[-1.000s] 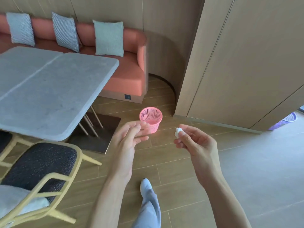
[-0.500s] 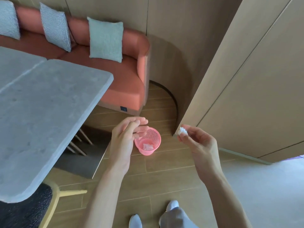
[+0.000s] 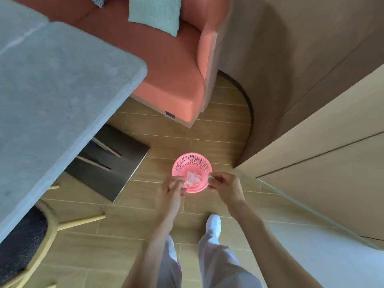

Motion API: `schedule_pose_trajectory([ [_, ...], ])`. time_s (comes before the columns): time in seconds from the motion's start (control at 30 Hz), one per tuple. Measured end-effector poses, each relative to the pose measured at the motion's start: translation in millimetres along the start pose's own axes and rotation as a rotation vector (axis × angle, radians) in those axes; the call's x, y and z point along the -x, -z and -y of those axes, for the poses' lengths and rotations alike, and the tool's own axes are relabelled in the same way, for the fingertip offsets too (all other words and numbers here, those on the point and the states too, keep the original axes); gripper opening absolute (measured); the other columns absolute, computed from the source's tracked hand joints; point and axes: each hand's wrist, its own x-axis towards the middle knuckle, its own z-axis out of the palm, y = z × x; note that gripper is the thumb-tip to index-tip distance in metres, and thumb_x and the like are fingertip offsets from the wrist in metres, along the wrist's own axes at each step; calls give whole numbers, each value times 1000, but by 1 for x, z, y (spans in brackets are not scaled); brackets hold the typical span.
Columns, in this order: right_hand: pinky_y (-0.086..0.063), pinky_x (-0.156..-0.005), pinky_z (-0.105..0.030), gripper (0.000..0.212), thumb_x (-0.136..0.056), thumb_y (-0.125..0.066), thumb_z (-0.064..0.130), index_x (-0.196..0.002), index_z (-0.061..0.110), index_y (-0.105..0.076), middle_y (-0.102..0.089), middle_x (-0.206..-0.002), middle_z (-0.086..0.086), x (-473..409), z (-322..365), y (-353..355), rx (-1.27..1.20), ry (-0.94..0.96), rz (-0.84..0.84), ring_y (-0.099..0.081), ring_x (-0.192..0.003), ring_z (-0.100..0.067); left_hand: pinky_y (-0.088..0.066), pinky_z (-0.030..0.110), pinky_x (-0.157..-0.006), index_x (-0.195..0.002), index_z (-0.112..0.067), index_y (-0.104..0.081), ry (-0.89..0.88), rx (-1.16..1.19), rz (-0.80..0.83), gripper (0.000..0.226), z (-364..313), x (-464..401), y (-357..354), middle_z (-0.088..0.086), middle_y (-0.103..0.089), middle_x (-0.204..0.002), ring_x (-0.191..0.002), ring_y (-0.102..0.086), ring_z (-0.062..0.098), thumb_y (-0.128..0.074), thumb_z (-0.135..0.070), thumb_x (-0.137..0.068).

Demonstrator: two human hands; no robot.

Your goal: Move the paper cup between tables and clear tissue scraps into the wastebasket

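Note:
A small pink mesh wastebasket (image 3: 192, 163) stands on the wooden floor below me, with crumpled white tissue (image 3: 193, 179) lying inside it. My right hand (image 3: 223, 182) hovers at the basket's right rim and pinches a small white tissue scrap (image 3: 209, 176) between its fingertips. At the left rim, my left hand (image 3: 173, 187) has its fingers curled together; whether it holds a scrap is hidden. No paper cup is in view.
A grey stone table (image 3: 62, 96) fills the left, its dark base plate (image 3: 112, 163) on the floor beside the basket. A yellow-framed chair (image 3: 41, 229) sits at lower left. An orange sofa (image 3: 172, 75) is behind, wooden wall panels (image 3: 311, 121) on the right.
I have stepped closer and the view tilted down over the basket. Both hands dropped from in front of me to the basket's rim, the right still pinching its scrap.

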Motion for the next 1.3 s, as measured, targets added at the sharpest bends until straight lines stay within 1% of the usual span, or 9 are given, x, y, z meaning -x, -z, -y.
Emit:
schedule_pose_trajectory([
  [0.17,-58,-80,-42,15,-91,-68,1,-93,7,-80,-76,-76,-12,-79,-42,-39,87,-87,95,-74,-76,-30,-54,19,-61,-103,-7,-69,126,-54,156,19,42,-80,-61,15,-69,-98,-68,-70,14,-52,1,-102],
  [0.3,-54,-68,-27,22,-91,-67,6,-81,23,-77,-72,-61,8,-135,-77,-66,171,-131,94,-72,-71,-21,-56,27,-65,-91,-12,-72,200,-57,193,29,83,-144,-73,10,-70,-84,-63,-66,13,-50,5,-101],
  [0.37,-57,-70,-32,15,-91,-67,3,-87,12,-79,-76,-71,-5,-164,-98,-78,175,-153,85,-74,-75,-28,-58,35,-71,-91,-15,-71,225,-71,180,28,106,-177,-73,11,-70,-88,-73,-69,22,-52,4,-100],
  [0.43,-56,-69,-31,13,-90,-66,1,-92,3,-79,-76,-77,-16,-193,-119,-90,201,-157,62,-74,-79,-33,-60,30,-68,-99,-12,-71,238,-95,142,24,126,-205,-70,11,-71,-96,-78,-70,22,-52,2,-101],
  [0.6,-57,-96,-48,42,-93,-73,16,-133,4,-65,-77,-109,-20,-252,-169,-113,241,-246,36,-75,-101,-34,-56,27,-67,-110,-9,-67,258,-95,122,21,164,-254,-63,9,-68,-103,-80,-66,15,-49,0,-104],
  [0.73,-53,-103,-52,47,-94,-71,13,-138,1,-59,-72,-124,-21,-268,-179,-116,223,-293,-1,-72,-110,-38,-53,29,-68,-111,-6,-66,273,-88,66,21,164,-262,-48,13,-67,-107,-79,-64,16,-49,1,-103],
  [0.93,-63,-85,-38,31,-91,-63,0,-120,4,-73,-78,-89,-7,-232,-91,-103,146,-196,-3,-77,-70,-17,-56,25,-67,-105,-11,-68,171,0,-11,19,95,-226,-17,8,-70,-102,-79,-67,14,-51,-3,-103],
  [1.07,-63,-84,-39,21,-91,-61,1,-94,17,-74,-71,-61,15,-180,1,-97,86,-47,39,-79,-79,-20,-58,27,-73,-100,-16,-72,59,55,-32,19,20,-181,5,0,-72,-96,-85,-68,17,-55,-8,-103],
  [1.3,-62,-89,-38,29,-99,-64,12,-128,11,-68,-80,-85,4,-55,132,-84,22,208,224,-78,-77,-16,-58,36,-87,-108,-12,-73,-165,159,-81,23,-101,-70,49,15,-72,-118,-109,-70,30,-51,-4,-104],
])
